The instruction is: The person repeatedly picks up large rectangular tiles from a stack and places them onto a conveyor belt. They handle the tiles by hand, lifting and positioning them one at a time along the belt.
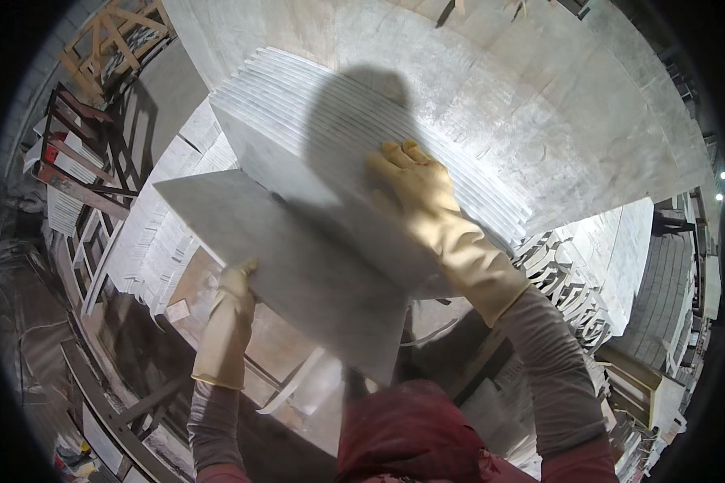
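A grey stone tile (pixel 290 270) leans toward me, tilted away from a stack of similar stone tiles (pixel 322 97) standing on edge. My left hand (pixel 235 294), in a cream rubber glove, grips the loose tile's near left edge with the thumb on its face; the fingers behind are hidden. My right hand (pixel 411 181), gloved alike, rests with fingers extended on the top edges of the stack, near its front tile. A head-shaped shadow falls across the stack.
A large pale slab (pixel 540 105) stands behind the stack. Piles of narrow stone strips (pixel 568 298) lie to the right, with more stacked pieces (pixel 149 249) on the left. A rusty metal frame (pixel 80 177) and a wooden crate (pixel 117 40) stand farther left.
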The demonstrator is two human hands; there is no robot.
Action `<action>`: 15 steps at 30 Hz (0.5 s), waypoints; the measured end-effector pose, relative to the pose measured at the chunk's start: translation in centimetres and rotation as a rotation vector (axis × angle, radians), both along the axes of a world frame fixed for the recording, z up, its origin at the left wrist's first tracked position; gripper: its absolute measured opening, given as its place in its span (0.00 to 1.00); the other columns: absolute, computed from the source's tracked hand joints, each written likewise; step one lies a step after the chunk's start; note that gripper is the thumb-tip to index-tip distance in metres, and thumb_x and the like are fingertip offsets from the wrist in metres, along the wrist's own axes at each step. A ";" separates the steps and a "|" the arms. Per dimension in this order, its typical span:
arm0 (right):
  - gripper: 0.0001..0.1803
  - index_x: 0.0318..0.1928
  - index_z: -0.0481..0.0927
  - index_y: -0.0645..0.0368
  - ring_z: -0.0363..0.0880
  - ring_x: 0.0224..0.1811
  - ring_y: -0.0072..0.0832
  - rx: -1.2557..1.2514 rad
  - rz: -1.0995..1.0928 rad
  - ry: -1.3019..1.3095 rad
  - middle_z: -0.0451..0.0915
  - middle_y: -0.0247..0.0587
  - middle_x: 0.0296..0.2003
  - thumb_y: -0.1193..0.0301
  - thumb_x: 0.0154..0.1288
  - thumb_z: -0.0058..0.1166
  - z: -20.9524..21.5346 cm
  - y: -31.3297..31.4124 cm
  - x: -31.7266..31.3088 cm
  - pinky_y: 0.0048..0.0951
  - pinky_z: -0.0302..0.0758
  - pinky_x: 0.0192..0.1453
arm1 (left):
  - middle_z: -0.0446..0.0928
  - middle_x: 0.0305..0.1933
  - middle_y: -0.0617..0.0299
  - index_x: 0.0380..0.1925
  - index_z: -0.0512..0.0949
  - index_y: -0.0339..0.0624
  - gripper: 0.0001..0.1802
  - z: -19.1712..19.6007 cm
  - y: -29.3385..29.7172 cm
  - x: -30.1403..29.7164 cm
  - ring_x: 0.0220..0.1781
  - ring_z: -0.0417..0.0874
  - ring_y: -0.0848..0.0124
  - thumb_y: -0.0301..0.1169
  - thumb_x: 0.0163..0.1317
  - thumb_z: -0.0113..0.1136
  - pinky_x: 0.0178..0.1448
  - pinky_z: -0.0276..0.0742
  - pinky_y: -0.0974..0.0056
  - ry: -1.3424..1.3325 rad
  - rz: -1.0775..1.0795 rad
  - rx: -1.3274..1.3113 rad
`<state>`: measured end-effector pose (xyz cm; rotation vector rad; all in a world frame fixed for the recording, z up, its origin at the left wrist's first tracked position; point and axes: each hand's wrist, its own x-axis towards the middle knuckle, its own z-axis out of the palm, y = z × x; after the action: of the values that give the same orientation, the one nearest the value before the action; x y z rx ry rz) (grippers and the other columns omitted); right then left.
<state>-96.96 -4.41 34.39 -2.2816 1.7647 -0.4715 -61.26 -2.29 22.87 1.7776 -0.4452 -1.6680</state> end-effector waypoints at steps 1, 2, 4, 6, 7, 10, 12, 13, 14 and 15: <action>0.30 0.70 0.75 0.56 0.61 0.78 0.62 -0.005 -0.015 0.037 0.68 0.61 0.73 0.63 0.69 0.60 0.1 0.2 0.0 0.51 0.62 0.82 | 0.80 0.59 0.40 0.59 0.78 0.25 0.24 0.4 0.2 0.2 0.62 0.82 0.47 0.33 0.68 0.61 0.68 0.78 0.40 -0.033 -0.008 0.006; 0.30 0.70 0.74 0.56 0.61 0.78 0.62 0.009 -0.018 0.040 0.68 0.61 0.74 0.63 0.70 0.60 0.2 0.2 0.0 0.50 0.61 0.83 | 0.81 0.58 0.39 0.57 0.79 0.25 0.22 0.8 0.3 0.3 0.61 0.82 0.46 0.31 0.68 0.60 0.66 0.78 0.39 -0.065 -0.020 0.009; 0.30 0.70 0.74 0.55 0.60 0.79 0.61 0.022 -0.040 0.056 0.68 0.61 0.74 0.63 0.70 0.59 0.3 0.3 0.0 0.49 0.59 0.84 | 0.83 0.51 0.41 0.50 0.81 0.24 0.18 1.6 0.9 -0.1 0.53 0.86 0.46 0.29 0.66 0.61 0.59 0.83 0.39 -0.046 0.017 -0.006; 0.29 0.70 0.75 0.56 0.63 0.78 0.60 -0.012 -0.007 0.000 0.67 0.61 0.74 0.64 0.70 0.58 0.3 0.6 -0.4 0.47 0.59 0.83 | 0.84 0.51 0.41 0.49 0.81 0.23 0.18 2.5 2.5 -0.6 0.49 0.88 0.47 0.28 0.64 0.63 0.55 0.86 0.41 -0.026 0.052 -0.040; 0.29 0.70 0.76 0.56 0.65 0.76 0.59 -0.017 0.001 -0.004 0.67 0.61 0.74 0.64 0.69 0.57 0.4 0.6 -0.6 0.47 0.61 0.82 | 0.85 0.49 0.41 0.47 0.82 0.23 0.17 3.1 3.4 -0.7 0.46 0.89 0.48 0.26 0.61 0.65 0.51 0.88 0.45 -0.085 0.049 -0.047; 0.31 0.69 0.77 0.58 0.73 0.68 0.58 0.097 0.033 -0.130 0.71 0.63 0.71 0.65 0.64 0.57 0.3 0.4 -0.6 0.48 0.72 0.72 | 0.85 0.46 0.43 0.47 0.82 0.23 0.17 5.4 6.6 0.1 0.44 0.89 0.49 0.25 0.60 0.66 0.49 0.89 0.48 -0.071 0.034 -0.035; 0.32 0.68 0.77 0.60 0.75 0.66 0.58 0.003 0.017 -0.050 0.73 0.64 0.68 0.65 0.63 0.57 0.3 0.3 -0.3 0.48 0.74 0.70 | 0.86 0.45 0.45 0.46 0.83 0.22 0.17 6.9 8.2 1.3 0.44 0.89 0.53 0.25 0.59 0.66 0.50 0.88 0.52 -0.073 0.023 -0.048; 0.32 0.67 0.78 0.61 0.75 0.65 0.58 -0.055 0.014 0.033 0.74 0.65 0.67 0.65 0.62 0.57 0.2 0.3 -0.2 0.47 0.74 0.69 | 0.86 0.45 0.45 0.45 0.83 0.22 0.17 7.6 9.0 2.0 0.43 0.89 0.54 0.25 0.59 0.66 0.50 0.87 0.53 -0.056 0.025 -0.096; 0.31 0.66 0.78 0.62 0.76 0.65 0.57 -0.037 0.013 -0.037 0.75 0.65 0.66 0.65 0.62 0.58 0.2 0.4 -0.2 0.48 0.74 0.69 | 0.86 0.45 0.45 0.45 0.84 0.22 0.17 8.3 9.7 2.8 0.42 0.89 0.55 0.25 0.59 0.66 0.50 0.87 0.54 -0.052 0.034 -0.120; 0.31 0.67 0.78 0.61 0.75 0.65 0.57 -0.043 0.024 -0.067 0.75 0.64 0.66 0.66 0.62 0.58 0.2 0.6 -0.2 0.47 0.74 0.69 | 0.86 0.45 0.47 0.44 0.84 0.23 0.16 9.1 10.0 3.9 0.42 0.89 0.58 0.24 0.59 0.66 0.50 0.86 0.57 -0.051 0.058 -0.054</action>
<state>-97.14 -3.86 34.60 -2.2852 1.7105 -0.5797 -57.37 7.75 31.95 1.7800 -0.4530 -1.5603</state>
